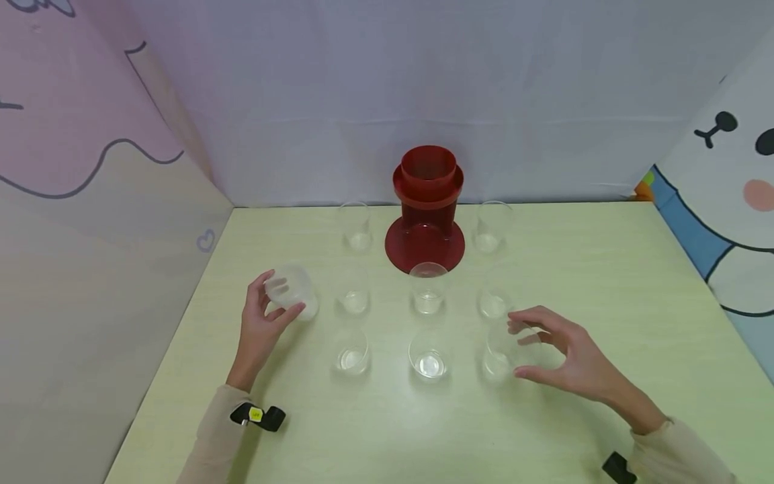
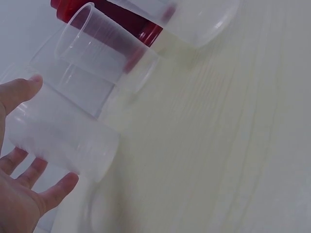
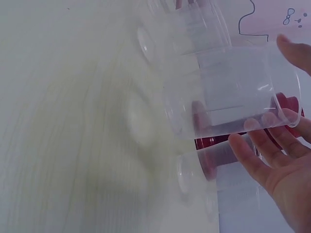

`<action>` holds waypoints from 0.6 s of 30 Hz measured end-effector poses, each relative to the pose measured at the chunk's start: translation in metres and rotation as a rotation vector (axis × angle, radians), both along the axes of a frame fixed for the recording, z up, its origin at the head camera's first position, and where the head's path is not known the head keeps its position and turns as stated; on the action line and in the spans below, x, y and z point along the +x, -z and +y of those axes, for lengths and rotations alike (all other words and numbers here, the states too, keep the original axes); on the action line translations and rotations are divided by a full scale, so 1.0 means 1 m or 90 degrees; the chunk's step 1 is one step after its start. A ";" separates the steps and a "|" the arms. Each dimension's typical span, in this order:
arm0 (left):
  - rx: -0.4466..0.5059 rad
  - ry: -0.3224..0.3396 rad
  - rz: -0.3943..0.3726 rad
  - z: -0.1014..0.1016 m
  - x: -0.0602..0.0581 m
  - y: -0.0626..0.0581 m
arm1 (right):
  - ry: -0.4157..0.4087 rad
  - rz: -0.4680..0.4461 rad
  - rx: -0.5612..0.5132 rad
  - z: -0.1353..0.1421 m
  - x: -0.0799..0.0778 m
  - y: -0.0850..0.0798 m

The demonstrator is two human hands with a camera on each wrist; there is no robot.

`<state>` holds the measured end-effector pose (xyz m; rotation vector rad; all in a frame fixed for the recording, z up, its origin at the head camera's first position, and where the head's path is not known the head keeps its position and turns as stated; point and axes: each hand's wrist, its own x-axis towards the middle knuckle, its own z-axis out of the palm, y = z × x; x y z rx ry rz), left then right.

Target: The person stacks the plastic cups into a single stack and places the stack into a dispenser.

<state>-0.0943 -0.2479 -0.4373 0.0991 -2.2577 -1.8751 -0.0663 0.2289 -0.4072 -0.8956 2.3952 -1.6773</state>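
In the head view my left hand grips a milky translucent plastic cup at the left, thumb on its near side and fingers behind. The left wrist view shows that cup tilted between thumb and fingers. At the front right, my right hand curves round a clear plastic cup, with the thumb on the near side. Through the wall of this cup, fingertips show in the right wrist view. Nearest to it is the front middle clear cup.
More clear cups stand in rows, including the front left cup, centre cup and back right cup. A red stand-like piece with a round base is at the back by a pale cloth.
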 end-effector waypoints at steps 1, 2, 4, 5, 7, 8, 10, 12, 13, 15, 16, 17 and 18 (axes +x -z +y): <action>0.001 0.000 0.002 -0.002 -0.001 0.004 | -0.001 0.000 -0.001 0.000 0.000 -0.001; 0.002 -0.001 0.005 -0.004 -0.002 0.007 | -0.002 0.001 -0.002 -0.001 0.000 -0.002; 0.004 -0.001 0.010 -0.008 -0.005 0.015 | -0.002 0.004 0.003 -0.002 -0.001 -0.004; -0.001 -0.002 0.013 -0.010 -0.006 0.019 | 0.000 -0.001 0.008 -0.002 -0.001 -0.005; -0.011 -0.005 0.017 -0.011 -0.006 0.021 | 0.007 -0.008 0.016 -0.002 -0.001 -0.007; -0.015 -0.005 0.018 -0.011 -0.006 0.022 | 0.008 -0.008 0.019 -0.002 -0.001 -0.008; -0.021 -0.007 0.020 -0.011 -0.006 0.022 | 0.009 -0.008 0.019 -0.003 0.000 -0.010; -0.026 -0.006 0.017 -0.011 -0.006 0.022 | 0.008 0.000 0.016 -0.004 0.000 -0.012; -0.026 -0.005 0.016 -0.011 -0.006 0.022 | 0.005 0.007 0.014 -0.005 0.000 -0.013; -0.028 -0.002 0.016 -0.011 -0.007 0.023 | 0.001 0.023 0.008 -0.006 0.000 -0.014; -0.028 -0.001 0.015 -0.011 -0.007 0.023 | -0.002 0.034 0.004 -0.006 0.000 -0.015; -0.029 0.001 0.014 -0.012 -0.007 0.023 | -0.005 0.047 -0.002 -0.007 0.000 -0.016; -0.032 0.002 0.014 -0.012 -0.007 0.024 | -0.008 0.061 -0.009 -0.008 -0.001 -0.017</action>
